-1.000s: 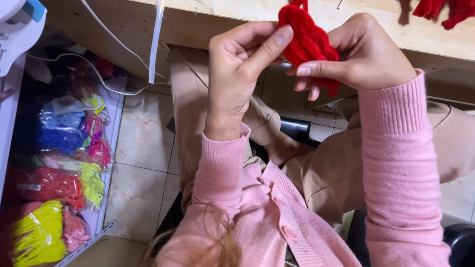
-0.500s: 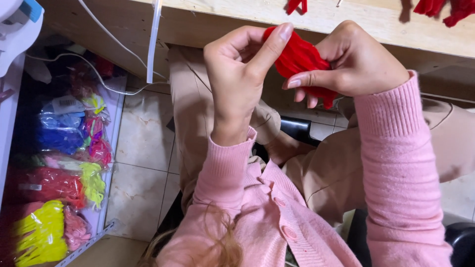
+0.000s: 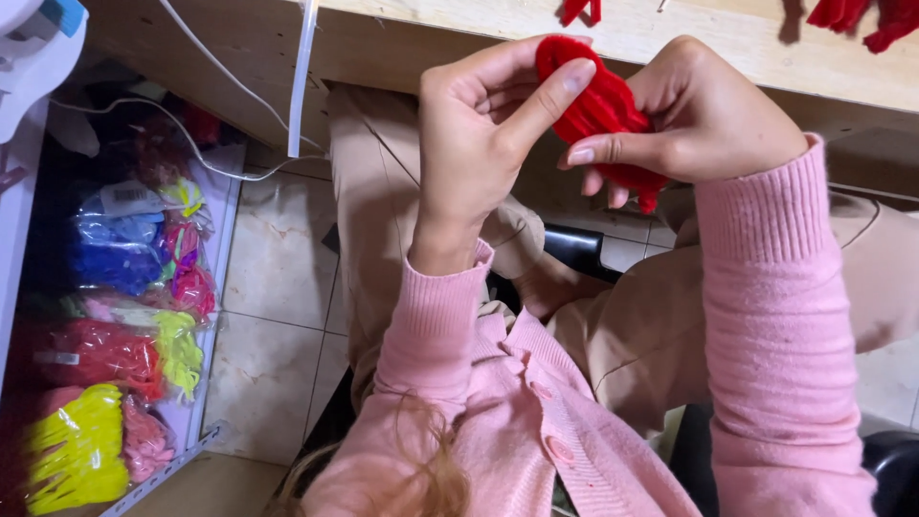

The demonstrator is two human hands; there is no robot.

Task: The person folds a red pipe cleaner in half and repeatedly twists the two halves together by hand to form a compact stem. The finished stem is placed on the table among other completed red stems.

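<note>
A bundle of red fuzzy craft stems (image 3: 598,110), folded into a rounded shape, is held between both hands in front of the wooden table edge. My left hand (image 3: 479,144) presses its fingers against the bundle's left side, index finger laid across the top. My right hand (image 3: 694,120) wraps around the bundle from the right, thumb and fingers pinching its lower part. Both arms wear pink knitted sleeves. Part of the bundle is hidden inside my right palm.
A wooden table (image 3: 670,43) runs across the top with more red pieces (image 3: 866,19) on it. A white cable (image 3: 302,77) hangs from it. At left a tray (image 3: 206,316) holds bags of coloured craft stems (image 3: 115,249). Tiled floor and a black chair lie below.
Both hands have shifted slightly left and lower with the red bundle. The bundle looks more compact and folded, with my left index finger now over its top.
</note>
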